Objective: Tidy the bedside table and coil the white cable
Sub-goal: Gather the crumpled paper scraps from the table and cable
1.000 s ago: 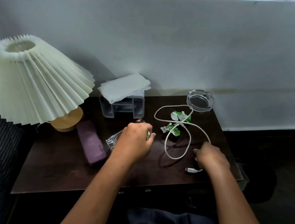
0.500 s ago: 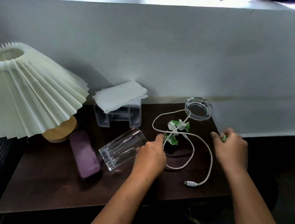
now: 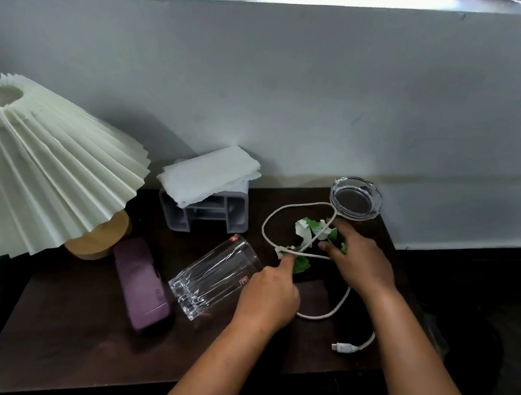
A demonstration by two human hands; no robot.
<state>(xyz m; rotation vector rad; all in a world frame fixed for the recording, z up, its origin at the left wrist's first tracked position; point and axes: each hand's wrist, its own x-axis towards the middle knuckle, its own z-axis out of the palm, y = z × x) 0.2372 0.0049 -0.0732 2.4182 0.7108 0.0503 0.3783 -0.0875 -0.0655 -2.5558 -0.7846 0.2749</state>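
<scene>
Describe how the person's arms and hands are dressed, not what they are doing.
Both forearms are bare up to the bottom edge of the picture: no sleeve shows on either. The left hand and the right hand wear no gloves. No watch, bracelet or ring shows on what is visible; the fingers are partly hidden.

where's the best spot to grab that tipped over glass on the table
Probably around the middle of the drinking glass's ribbed wall, coming down from above. It lies on its side, thick base toward the near table edge and open mouth pointing back toward the wall, so the long side is exposed. The purple case crowds its left; the left hand is nearest.
</scene>
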